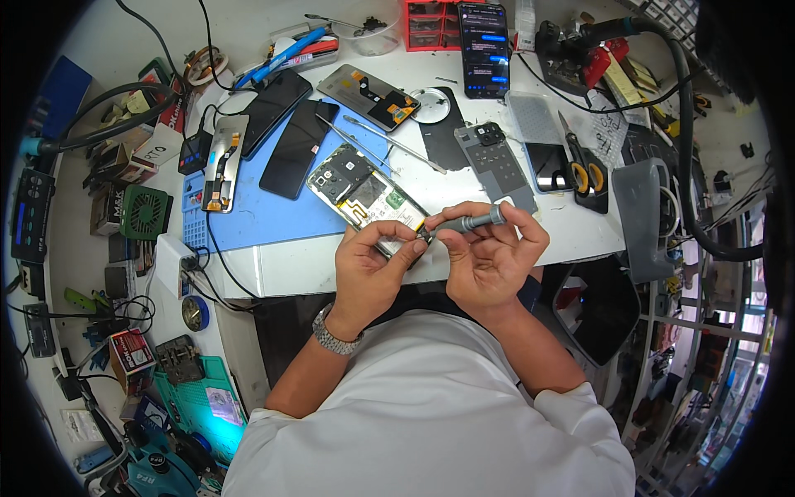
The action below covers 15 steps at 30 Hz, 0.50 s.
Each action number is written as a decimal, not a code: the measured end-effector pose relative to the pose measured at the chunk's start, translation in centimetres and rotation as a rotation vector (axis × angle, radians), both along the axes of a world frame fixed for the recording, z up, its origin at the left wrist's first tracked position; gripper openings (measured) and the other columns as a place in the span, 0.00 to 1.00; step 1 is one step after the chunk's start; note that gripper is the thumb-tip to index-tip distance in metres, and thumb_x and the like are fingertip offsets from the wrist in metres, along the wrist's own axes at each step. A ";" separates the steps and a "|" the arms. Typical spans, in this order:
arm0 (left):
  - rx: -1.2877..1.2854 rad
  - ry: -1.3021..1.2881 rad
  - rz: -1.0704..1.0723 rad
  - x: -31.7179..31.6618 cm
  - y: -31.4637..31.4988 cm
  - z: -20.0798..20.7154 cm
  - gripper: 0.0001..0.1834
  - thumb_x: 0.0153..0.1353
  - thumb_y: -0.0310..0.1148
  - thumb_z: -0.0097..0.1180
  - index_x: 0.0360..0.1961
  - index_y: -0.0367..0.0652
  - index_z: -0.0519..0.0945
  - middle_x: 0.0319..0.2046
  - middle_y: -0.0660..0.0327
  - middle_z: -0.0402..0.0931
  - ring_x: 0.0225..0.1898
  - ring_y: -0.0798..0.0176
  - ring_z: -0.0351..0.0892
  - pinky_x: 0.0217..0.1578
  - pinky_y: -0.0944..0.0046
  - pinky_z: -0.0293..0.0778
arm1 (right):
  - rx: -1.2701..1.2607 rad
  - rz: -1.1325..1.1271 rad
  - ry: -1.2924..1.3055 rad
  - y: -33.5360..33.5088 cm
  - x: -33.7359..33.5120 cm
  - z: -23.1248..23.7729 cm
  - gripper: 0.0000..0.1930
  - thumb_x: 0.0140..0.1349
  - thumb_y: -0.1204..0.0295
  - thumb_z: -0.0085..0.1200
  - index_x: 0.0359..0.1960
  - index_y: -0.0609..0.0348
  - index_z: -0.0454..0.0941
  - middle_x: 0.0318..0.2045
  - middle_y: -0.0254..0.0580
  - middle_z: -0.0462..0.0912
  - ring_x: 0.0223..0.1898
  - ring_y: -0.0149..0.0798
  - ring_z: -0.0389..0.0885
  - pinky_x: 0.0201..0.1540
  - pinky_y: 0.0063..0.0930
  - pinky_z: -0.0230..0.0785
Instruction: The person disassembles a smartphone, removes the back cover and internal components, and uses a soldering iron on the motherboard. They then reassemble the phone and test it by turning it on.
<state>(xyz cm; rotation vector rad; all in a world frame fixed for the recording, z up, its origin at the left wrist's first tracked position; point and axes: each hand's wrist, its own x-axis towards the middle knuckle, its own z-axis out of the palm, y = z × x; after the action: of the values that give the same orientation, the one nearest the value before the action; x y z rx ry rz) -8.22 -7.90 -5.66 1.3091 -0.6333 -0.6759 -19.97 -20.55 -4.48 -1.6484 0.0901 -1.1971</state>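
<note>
A grey screwdriver [476, 222] lies across the fingers of my right hand [490, 263], its tip pointing left. My left hand [368, 269], with a metal watch [333, 333] at the wrist, pinches at the screwdriver's tip. A small dark bit shows between those fingertips, too small to name. Just beyond my hands is an opened phone [352, 184] without its back cover, its inner parts and a yellow flex cable exposed. My left fingers cover its near end. Metal tweezers [364, 142] and another thin metal tool [397, 144] lie beyond it.
A blue mat [240, 236] covers part of the white table, with dark phones [298, 149] and loose screen assemblies [370, 95] on it. To the right are a phone back cover [497, 166] and black-and-orange scissors [586, 174]. A lit phone [484, 51] stands at the back.
</note>
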 end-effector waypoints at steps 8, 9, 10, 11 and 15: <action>0.001 0.029 0.016 0.0 -0.1 0.2 0.15 0.67 0.22 0.74 0.54 0.33 0.87 0.53 0.58 0.74 0.53 0.67 0.81 0.51 0.69 0.80 | 0.242 -0.079 0.072 -0.1 -0.2 0.5 0.34 0.75 0.87 0.56 0.73 0.57 0.47 0.51 0.59 0.81 0.48 0.44 0.90 0.53 0.34 0.85; 0.016 0.020 0.016 0.0 0.0 0.1 0.15 0.67 0.22 0.74 0.54 0.33 0.87 0.54 0.58 0.74 0.53 0.68 0.81 0.51 0.69 0.80 | 0.304 -0.079 0.096 -0.2 -0.3 0.5 0.34 0.76 0.85 0.56 0.73 0.57 0.47 0.50 0.58 0.82 0.47 0.44 0.91 0.53 0.36 0.86; 0.032 0.011 0.016 0.1 0.0 0.0 0.15 0.68 0.22 0.73 0.54 0.33 0.87 0.54 0.58 0.74 0.53 0.68 0.81 0.50 0.70 0.80 | 0.355 -0.070 0.107 -0.3 -0.3 0.4 0.34 0.76 0.86 0.56 0.73 0.58 0.47 0.51 0.58 0.81 0.48 0.43 0.90 0.53 0.34 0.86; 0.028 0.019 0.015 0.1 0.0 0.1 0.16 0.68 0.22 0.73 0.54 0.33 0.87 0.54 0.59 0.74 0.53 0.68 0.81 0.50 0.70 0.80 | 0.405 -0.060 0.118 -0.4 -0.3 0.3 0.34 0.75 0.87 0.56 0.73 0.59 0.47 0.52 0.58 0.80 0.48 0.43 0.90 0.54 0.33 0.86; 0.000 0.011 0.022 -0.1 -0.2 0.4 0.16 0.68 0.23 0.73 0.55 0.33 0.87 0.53 0.59 0.73 0.50 0.70 0.82 0.46 0.73 0.81 | 0.478 -0.049 0.123 -0.4 -0.2 0.2 0.34 0.74 0.88 0.56 0.72 0.61 0.48 0.52 0.58 0.79 0.49 0.41 0.89 0.55 0.32 0.85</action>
<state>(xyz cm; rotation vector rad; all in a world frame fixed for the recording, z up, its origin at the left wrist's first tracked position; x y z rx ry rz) -8.27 -8.08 -5.24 1.3099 -0.6094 -0.6647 -20.21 -20.94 -4.32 -1.2990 0.4607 -1.0122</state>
